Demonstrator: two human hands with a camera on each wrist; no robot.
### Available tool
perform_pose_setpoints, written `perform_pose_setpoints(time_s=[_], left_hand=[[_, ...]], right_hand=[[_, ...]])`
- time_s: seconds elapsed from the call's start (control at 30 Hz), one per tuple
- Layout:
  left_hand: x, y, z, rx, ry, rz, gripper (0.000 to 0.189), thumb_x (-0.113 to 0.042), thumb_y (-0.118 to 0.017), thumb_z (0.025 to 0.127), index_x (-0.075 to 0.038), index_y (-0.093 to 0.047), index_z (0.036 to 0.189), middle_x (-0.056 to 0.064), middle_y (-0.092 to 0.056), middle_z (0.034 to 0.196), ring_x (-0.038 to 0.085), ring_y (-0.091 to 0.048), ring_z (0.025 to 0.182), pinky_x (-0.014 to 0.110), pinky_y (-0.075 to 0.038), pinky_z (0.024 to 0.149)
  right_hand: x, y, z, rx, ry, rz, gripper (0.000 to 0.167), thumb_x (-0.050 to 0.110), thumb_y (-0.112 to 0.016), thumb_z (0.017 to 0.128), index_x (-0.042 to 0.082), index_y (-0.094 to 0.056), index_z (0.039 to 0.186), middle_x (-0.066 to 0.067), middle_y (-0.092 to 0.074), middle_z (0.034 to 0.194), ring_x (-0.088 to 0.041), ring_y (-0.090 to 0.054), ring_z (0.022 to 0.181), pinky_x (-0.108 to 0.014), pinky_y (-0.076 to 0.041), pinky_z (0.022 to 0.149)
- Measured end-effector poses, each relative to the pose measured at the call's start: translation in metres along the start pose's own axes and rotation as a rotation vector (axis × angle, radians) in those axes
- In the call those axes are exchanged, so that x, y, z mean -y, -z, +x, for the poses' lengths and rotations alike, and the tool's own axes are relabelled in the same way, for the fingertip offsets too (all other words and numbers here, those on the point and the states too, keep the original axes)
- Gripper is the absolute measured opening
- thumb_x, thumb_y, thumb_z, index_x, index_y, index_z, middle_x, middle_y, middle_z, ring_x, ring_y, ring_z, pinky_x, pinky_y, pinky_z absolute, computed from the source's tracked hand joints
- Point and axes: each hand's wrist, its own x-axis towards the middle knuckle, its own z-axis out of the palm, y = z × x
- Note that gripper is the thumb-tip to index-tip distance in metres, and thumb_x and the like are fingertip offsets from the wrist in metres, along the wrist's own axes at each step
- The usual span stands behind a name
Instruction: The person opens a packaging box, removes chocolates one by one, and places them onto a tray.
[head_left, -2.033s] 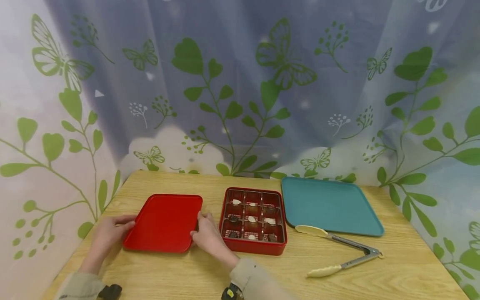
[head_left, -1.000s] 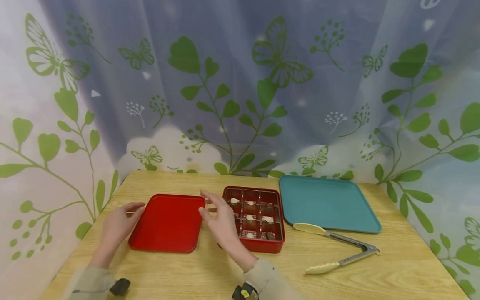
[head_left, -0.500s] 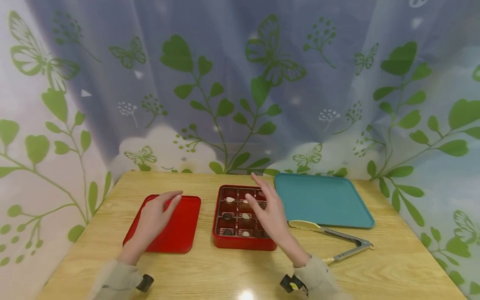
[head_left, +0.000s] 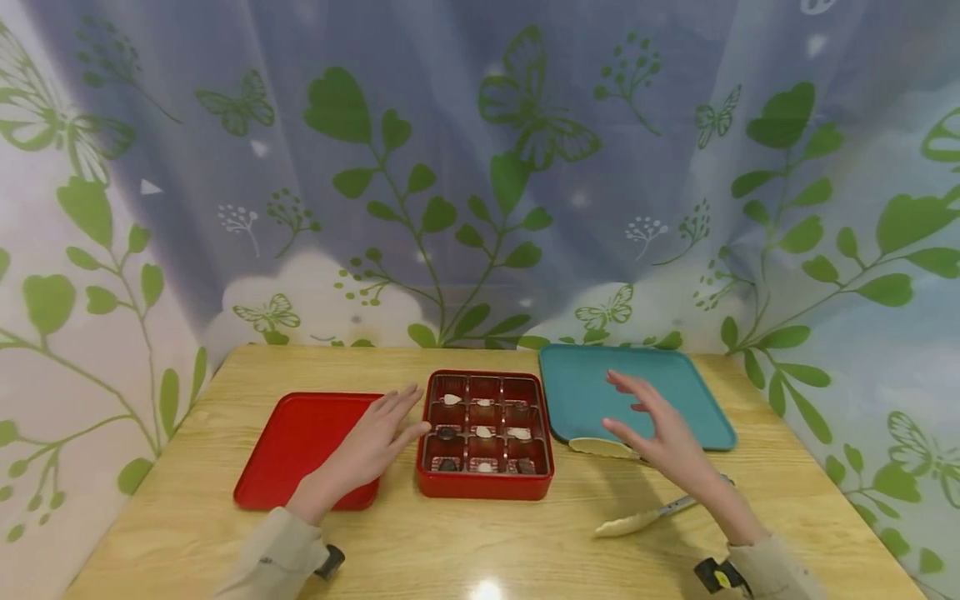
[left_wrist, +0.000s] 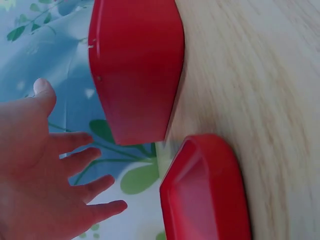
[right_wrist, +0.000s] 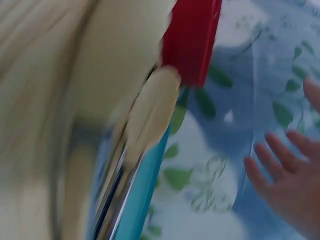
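My left hand hovers with fingers spread between the red lid and the red box, holding nothing. In the left wrist view the box's side stands beyond the fingertips, and the lid's edge lies below. The box has a divided insert with small white and dark chocolates in its compartments. My right hand, fingers apart and holding nothing, is above the tongs, hiding part of them. The tongs lie spread on the table; one cream tip shows in the right wrist view.
A teal tray lies at the back right, close beside the box and behind the tongs. The wooden table ends at a patterned curtain at the back and sides.
Both hands have left the red lid, which now lies flat on the table. The left hand has moved right across the lid; the right hand has passed over the box to the tongs.
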Motion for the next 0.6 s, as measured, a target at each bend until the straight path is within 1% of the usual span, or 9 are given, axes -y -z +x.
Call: perform_pose_setpoints(time_s=[0.03,0.13,0.23,0.3,0.4,0.47,0.53,0.6], left_hand=[[0.0,-0.002,0.001,0.018,0.003,0.0,0.069,-0.039,-0.056,0.104,0.0,-0.034,0.156,0.021,-0.031,0.162,0.049,-0.023,0.149,0.064,-0.02,0.119],[0.0,-0.006,0.003,0.051,0.007,0.011,0.071,-0.042,-0.055,0.104,0.0,-0.033,0.157,0.022,-0.029,0.163,0.05,-0.021,0.149,0.065,-0.019,0.119],[0.0,-0.01,0.005,0.068,0.005,0.033,0.071,-0.043,-0.054,0.104,0.001,-0.034,0.156,0.022,-0.029,0.163,0.05,-0.021,0.149,0.064,-0.018,0.12],[0.001,-0.013,0.006,0.072,0.005,0.045,0.071,-0.043,-0.054,0.104,0.002,-0.034,0.156,0.022,-0.029,0.163,0.05,-0.021,0.149,0.064,-0.018,0.12],[0.001,-0.016,0.007,0.068,-0.004,0.067,0.072,-0.043,-0.054,0.104,0.003,-0.034,0.156,0.022,-0.03,0.162,0.051,-0.023,0.148,0.063,-0.019,0.12],[0.0,-0.017,0.008,0.065,-0.007,0.078,0.072,-0.044,-0.054,0.104,0.003,-0.034,0.156,0.022,-0.03,0.162,0.051,-0.023,0.148,0.063,-0.019,0.12],[-0.001,-0.018,0.009,0.064,-0.007,0.088,0.073,-0.045,-0.054,0.104,0.003,-0.034,0.156,0.022,-0.03,0.163,0.051,-0.024,0.148,0.063,-0.019,0.12],[0.0,-0.019,0.009,0.066,0.002,0.091,0.074,-0.047,-0.053,0.103,0.001,-0.033,0.156,0.021,-0.03,0.163,0.05,-0.024,0.148,0.063,-0.019,0.12]], right_hand=[[-0.005,0.004,-0.005,0.032,-0.001,-0.015,0.065,0.012,-0.073,0.094,0.013,-0.045,0.153,-0.011,-0.055,0.144,-0.028,-0.053,0.127,-0.043,-0.05,0.096],[-0.017,0.014,-0.017,0.13,-0.014,-0.049,0.06,0.018,-0.076,0.092,0.01,-0.052,0.146,-0.01,-0.06,0.138,-0.03,-0.057,0.121,-0.05,-0.053,0.092],[-0.028,0.019,-0.028,0.234,-0.049,-0.041,0.061,0.025,-0.079,0.089,0.006,-0.055,0.141,-0.014,-0.061,0.136,-0.036,-0.058,0.121,-0.058,-0.051,0.093],[-0.034,0.022,-0.033,0.306,-0.08,-0.033,0.068,0.03,-0.081,0.086,0.002,-0.054,0.141,-0.018,-0.059,0.137,-0.042,-0.056,0.124,-0.061,-0.049,0.096],[-0.043,0.026,-0.04,0.409,-0.118,-0.029,0.085,0.038,-0.084,0.08,-0.005,-0.049,0.143,-0.025,-0.054,0.139,-0.05,-0.05,0.127,-0.065,-0.045,0.098],[-0.047,0.026,-0.043,0.463,-0.11,-0.05,0.095,0.042,-0.087,0.076,-0.009,-0.045,0.144,-0.028,-0.052,0.139,-0.052,-0.049,0.127,-0.066,-0.045,0.097],[-0.049,0.025,-0.046,0.511,-0.09,-0.084,0.105,0.049,-0.088,0.072,-0.009,-0.042,0.147,-0.028,-0.052,0.137,-0.052,-0.051,0.125,-0.065,-0.047,0.094],[-0.049,0.022,-0.046,0.551,-0.069,-0.107,0.112,0.051,-0.089,0.07,-0.009,-0.038,0.149,-0.028,-0.051,0.138,-0.054,-0.051,0.125,-0.066,-0.047,0.093]])
